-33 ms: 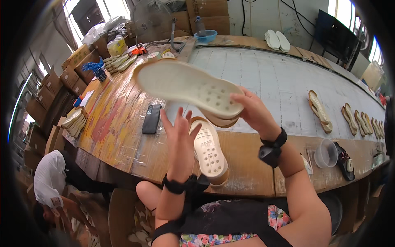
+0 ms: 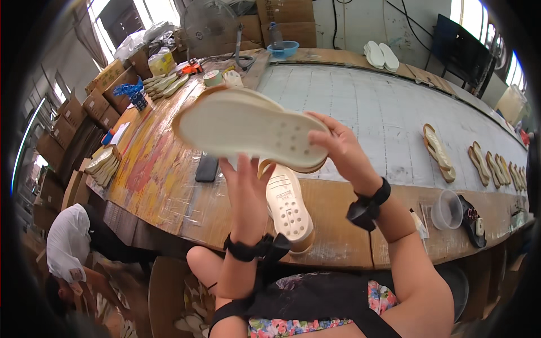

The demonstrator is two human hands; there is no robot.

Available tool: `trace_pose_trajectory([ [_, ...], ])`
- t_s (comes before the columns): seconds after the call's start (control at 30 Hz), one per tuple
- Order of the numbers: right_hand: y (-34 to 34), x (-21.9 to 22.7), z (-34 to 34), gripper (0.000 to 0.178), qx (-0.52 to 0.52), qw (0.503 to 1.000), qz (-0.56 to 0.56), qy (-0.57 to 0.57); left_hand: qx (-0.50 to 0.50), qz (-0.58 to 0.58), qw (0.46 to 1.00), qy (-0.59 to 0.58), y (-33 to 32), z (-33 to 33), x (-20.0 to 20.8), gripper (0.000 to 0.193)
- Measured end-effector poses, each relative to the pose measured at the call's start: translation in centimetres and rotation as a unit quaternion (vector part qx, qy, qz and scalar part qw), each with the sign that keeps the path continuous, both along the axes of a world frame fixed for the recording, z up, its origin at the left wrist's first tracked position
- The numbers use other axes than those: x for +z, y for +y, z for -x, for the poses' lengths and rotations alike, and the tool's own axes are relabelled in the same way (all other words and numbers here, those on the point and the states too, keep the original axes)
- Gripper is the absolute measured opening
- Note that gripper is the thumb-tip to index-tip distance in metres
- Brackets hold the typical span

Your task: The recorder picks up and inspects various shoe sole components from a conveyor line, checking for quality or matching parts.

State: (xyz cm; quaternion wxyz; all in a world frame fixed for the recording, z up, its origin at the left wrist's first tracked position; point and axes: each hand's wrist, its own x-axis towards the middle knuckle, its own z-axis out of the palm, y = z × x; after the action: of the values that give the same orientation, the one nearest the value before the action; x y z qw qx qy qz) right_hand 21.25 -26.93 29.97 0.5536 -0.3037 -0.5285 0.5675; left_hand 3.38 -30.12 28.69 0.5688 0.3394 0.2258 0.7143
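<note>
Grey-white sheeting (image 2: 349,101) is covering a big part of the tabletop (image 2: 344,225), and you're sitting at its brown near edge. Pale soles (image 2: 225,124), looks like one tucked behind another, are tilting in midair in front of you. Another pale sole (image 2: 290,211) is resting on the tabletop, nearer you, holes showing. Your right hand (image 2: 346,152) is clamping the holey end of the raised ones, thumb on the face. Your left hand (image 2: 246,197) is holding its fingers apart by their lower edge; can't tell if the tips are touching. A clear tub (image 2: 447,208) is sitting off right, and a dark phone (image 2: 207,169) is lying left. Seems you're at a lifted, in-hand handling step; I reckon the next move is calling for left-hand support under the free end.
</note>
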Motion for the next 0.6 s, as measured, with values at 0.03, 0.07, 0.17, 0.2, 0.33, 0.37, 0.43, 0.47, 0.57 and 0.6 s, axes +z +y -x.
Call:
trace_pose_trajectory([
  [0.03,-0.9,0.7,1.3,0.065,-0.019,0.996,-0.051,-0.074,0.005,-0.009,0.999,-0.037,0.3,0.5,0.0,0.049],
  [0.07,-1.9,1.1,2.2,0.071,-0.045,0.983,-0.102,-0.148,0.004,-0.019,0.997,-0.076,1.0,0.9,-0.8,0.049],
  [0.17,-4.2,1.4,4.6,0.091,-0.079,0.914,-0.347,-0.196,-0.025,-0.012,0.993,-0.115,1.1,1.9,-2.1,0.052],
  [0.2,-4.6,1.2,5.4,0.092,-0.087,0.904,-0.373,-0.192,-0.054,0.007,0.990,-0.132,0.3,1.8,-1.5,0.051],
  [0.33,-5.4,0.0,7.2,0.092,-0.085,0.898,-0.387,-0.192,0.004,-0.056,0.997,0.046,-2.0,2.0,-2.1,0.049],
  [0.37,-5.5,0.0,7.0,0.091,-0.068,0.904,-0.373,-0.196,0.017,-0.062,0.995,0.076,-2.3,2.1,-2.1,0.049],
  [0.43,-5.5,-0.7,6.8,0.083,-0.048,0.917,-0.355,-0.176,0.044,-0.076,0.987,0.137,-2.7,2.4,-1.8,0.048],
  [0.47,-5.7,-0.9,6.8,0.083,-0.026,0.926,-0.344,-0.149,0.007,-0.074,0.995,0.068,-2.4,2.8,-2.1,0.049],
  [0.57,-6.9,-2.1,6.1,0.081,0.046,0.945,-0.301,-0.123,-0.113,-0.039,0.983,-0.140,-0.8,3.6,-2.9,0.054],
  [0.6,-7.2,-2.6,5.7,0.081,0.058,0.942,-0.301,-0.139,-0.118,-0.051,0.981,-0.146,-0.9,3.5,-2.9,0.055],
])
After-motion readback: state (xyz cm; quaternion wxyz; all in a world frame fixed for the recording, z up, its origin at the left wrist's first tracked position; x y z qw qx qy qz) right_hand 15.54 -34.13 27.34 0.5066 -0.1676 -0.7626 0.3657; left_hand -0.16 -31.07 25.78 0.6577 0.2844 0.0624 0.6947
